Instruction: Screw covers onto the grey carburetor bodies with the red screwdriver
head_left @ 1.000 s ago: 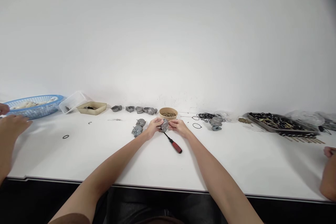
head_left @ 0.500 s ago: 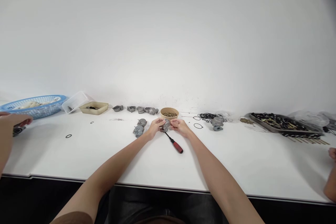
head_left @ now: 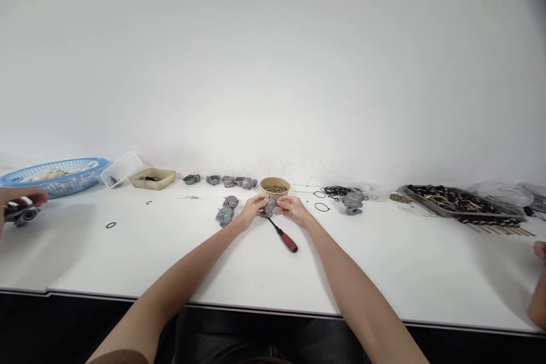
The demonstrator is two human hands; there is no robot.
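My left hand (head_left: 253, 210) is closed around a small grey metal casting (head_left: 270, 208), holding it just above the white table. At its right side, the fingers of my right hand (head_left: 293, 208) are pinched together; whatever lies between them is too small to make out. A screwdriver (head_left: 286, 239) with a red and black handle lies below the casting, its tip hidden under it. Right behind my hands stands a tan bowl (head_left: 275, 181) of small brass-coloured screws. Two more grey castings (head_left: 226, 211) lie to the left of my left hand.
Grey metal parts (head_left: 222, 181) line the wall. On the left are a yellowish tray (head_left: 152, 185), a clear bin (head_left: 124, 166), a blue basket (head_left: 81, 186) and another person's hand (head_left: 36, 195). Black rings (head_left: 336, 191), a casting (head_left: 352, 202) and a loaded tray (head_left: 452, 213) lie rightward.
The other person's hand at the left has shifted, and the metal part it holds now shows more. My two hands stay at the casting with hardly any movement.
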